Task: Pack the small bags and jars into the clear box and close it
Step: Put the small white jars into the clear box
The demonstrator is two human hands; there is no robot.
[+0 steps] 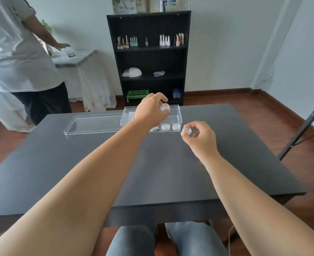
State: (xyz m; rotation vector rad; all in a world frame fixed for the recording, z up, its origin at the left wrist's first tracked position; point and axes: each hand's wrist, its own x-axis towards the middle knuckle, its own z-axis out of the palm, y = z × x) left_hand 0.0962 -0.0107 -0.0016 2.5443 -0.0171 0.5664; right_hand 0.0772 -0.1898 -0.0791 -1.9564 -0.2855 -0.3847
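A clear box (178,115) stands open at the far middle of the dark table (78,163). Its clear lid (93,124) lies flat to its left. Two small white-capped jars (170,127) sit in the box's right front compartment, and pale small bags (131,115) show in its left part. My left hand (150,109) hovers over the box, fingers pinched on a small clear jar (165,107). My right hand (200,135) is just right of the box's front corner, pinching another small jar (186,130) above the table.
A black shelf unit (148,58) with nail polish bottles stands behind the table. A person in a white shirt (17,52) stands at the back left by a cloth-covered side table (74,58). A chair frame (308,126) is at the right edge.
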